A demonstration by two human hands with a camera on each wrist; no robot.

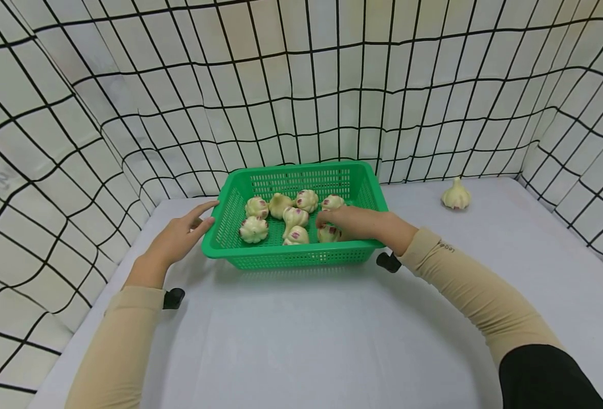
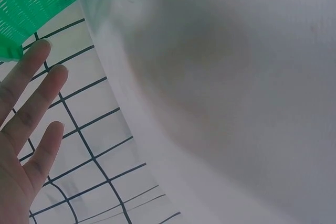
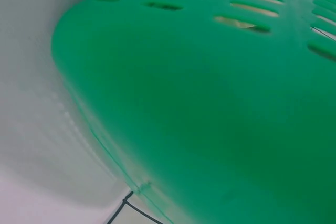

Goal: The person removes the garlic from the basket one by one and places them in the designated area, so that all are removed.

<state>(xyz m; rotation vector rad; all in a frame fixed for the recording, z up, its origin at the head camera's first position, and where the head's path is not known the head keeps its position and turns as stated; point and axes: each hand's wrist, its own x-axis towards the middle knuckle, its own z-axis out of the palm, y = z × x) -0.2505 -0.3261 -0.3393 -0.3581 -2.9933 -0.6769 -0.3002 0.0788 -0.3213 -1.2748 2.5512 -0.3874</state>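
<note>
Several garlic bulbs [image 1: 253, 229], pale with purple streaks, lie in a green plastic basket [image 1: 270, 262] with slotted walls. My right hand [image 1: 354, 222] reaches over the basket's right side, its fingers curled round a garlic bulb [image 1: 328, 233] near the front right corner; the hand partly covers that bulb. At the left end of the basket is my left hand [image 1: 183, 234], fingers extended and fingertips right at the rim. The left wrist view shows those fingers [image 2: 39, 106] spread beside the basket wall. In the right wrist view the basket wall [image 3: 173, 87] hides the right hand.
A single garlic bulb [image 1: 456, 194] sits on the white table [image 1: 291, 335] at the far right. Black netting [image 1: 311, 102] over white walls encloses the table at the back and sides. Small black wrist devices [image 1: 174, 298] are worn under both forearms.
</note>
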